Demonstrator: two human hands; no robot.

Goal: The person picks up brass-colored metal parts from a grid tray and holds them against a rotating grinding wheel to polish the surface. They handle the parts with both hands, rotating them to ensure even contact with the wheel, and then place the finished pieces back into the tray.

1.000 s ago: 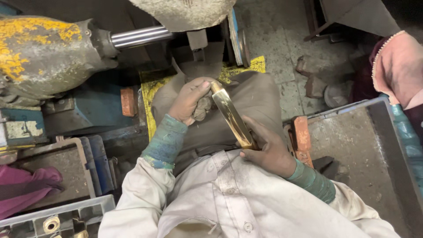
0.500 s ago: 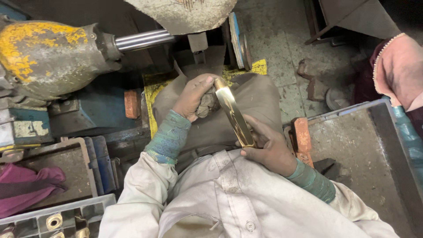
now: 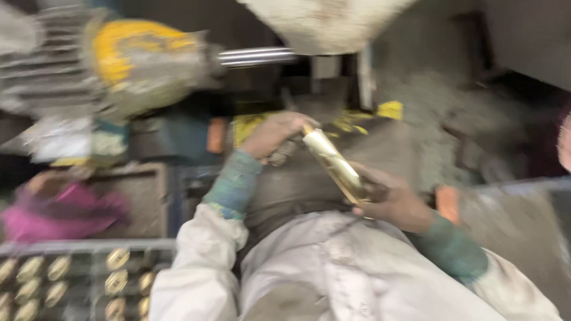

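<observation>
Fingers of the left hand (image 3: 275, 132) curl over the far tip of the brass rod (image 3: 334, 165); fingers of the right hand (image 3: 397, 205) close around its near end. The rod lies slanted across the lap, over the grey apron (image 3: 297, 184). Against the earlier views the grip is unchanged, but the view has swung left and blurred, now showing a near-left tray of brass parts (image 3: 71, 276). Far left stands the yellow motor (image 3: 140, 65), its steel shaft (image 3: 256, 56) running right to the buffing wheel (image 3: 321, 21).
</observation>
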